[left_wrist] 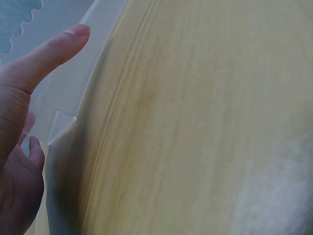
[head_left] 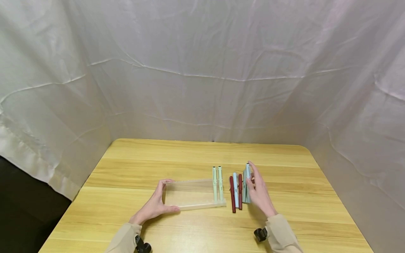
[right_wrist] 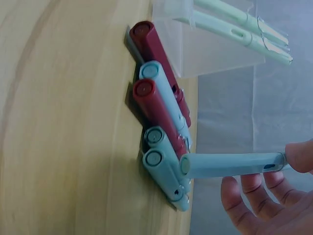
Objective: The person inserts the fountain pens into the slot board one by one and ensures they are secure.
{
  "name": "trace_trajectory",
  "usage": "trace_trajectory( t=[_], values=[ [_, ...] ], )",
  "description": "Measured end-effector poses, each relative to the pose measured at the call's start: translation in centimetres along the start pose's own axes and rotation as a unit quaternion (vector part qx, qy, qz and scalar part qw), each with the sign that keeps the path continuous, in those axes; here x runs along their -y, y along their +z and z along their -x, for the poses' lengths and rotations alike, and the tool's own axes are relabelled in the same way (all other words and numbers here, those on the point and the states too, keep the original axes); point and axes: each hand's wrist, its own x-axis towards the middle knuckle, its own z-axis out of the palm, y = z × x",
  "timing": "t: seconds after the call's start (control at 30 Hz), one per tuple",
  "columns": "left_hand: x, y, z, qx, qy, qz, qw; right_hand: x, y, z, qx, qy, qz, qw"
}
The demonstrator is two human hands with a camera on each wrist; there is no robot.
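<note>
steadying hand: left hand (head_left: 156,203) grips the clear pen rack's (head_left: 199,206) left end, thumb and fingers spread wide, probably to stop it sliding.
pen hand: right hand (head_left: 260,194), right of the rack, pinches a raised light blue pen (right_wrist: 230,165), fingers narrow, seemingly leaving its far end free.
racked: two mint pens (head_left: 220,184) lean at the rack's right end.
loose: dark red pens (right_wrist: 156,110), one lying light blue pen (right_wrist: 164,90), teal pens (right_wrist: 165,171), right of the rack, apparently grouped within reach.

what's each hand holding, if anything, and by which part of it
The right hand pinches a light blue pen by its cap end; the left hand grips the clear rack by its left end.
</note>
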Motion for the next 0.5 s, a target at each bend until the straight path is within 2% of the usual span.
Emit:
trace_trajectory(
  t=[0.27,0.5],
  values=[
    [0.0,0.1,0.0,-0.001,0.004,0.001,1.0,1.0,0.7,0.1,-0.012,-0.024,-0.025,0.9993],
    [0.0,0.1,0.0,-0.002,0.005,-0.001,1.0,1.7,1.5,0.2,-0.017,-0.062,-0.068,0.9956]
  ],
)
